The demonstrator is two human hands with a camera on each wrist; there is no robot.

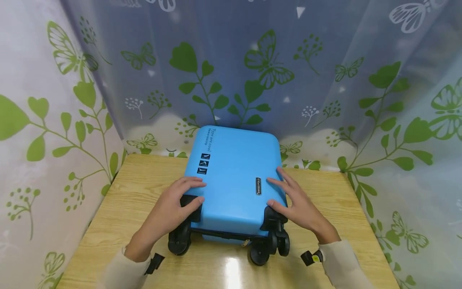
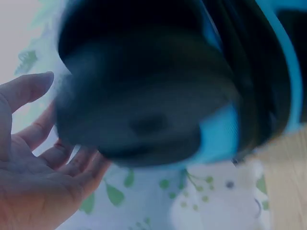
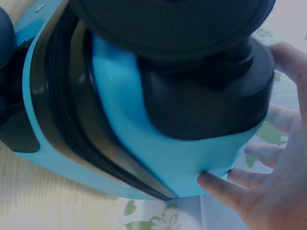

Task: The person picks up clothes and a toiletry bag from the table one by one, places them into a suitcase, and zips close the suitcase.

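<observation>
A small light-blue hard-shell suitcase (image 1: 231,172) lies flat on the wooden table, its wheel end toward me. Black lettering and pictograms run down its left side, and a dark badge (image 1: 258,186) sits on the right of the upper face. My left hand (image 1: 171,204) is at the near left corner, fingers slightly bent over the edge above a black wheel (image 1: 179,239). At the near right corner, my right hand (image 1: 297,202) has its fingers spread along the side and top. Its fingertips touch the blue shell in the right wrist view, near the zipper (image 3: 64,103).
The wooden table (image 1: 144,176) extends on both sides of the suitcase. Behind it hangs a curtain (image 1: 223,88) with green leaves and butterflies, and similar patterned sheets (image 1: 54,120) enclose the left and right. Each wrist wears a black strap (image 1: 154,263).
</observation>
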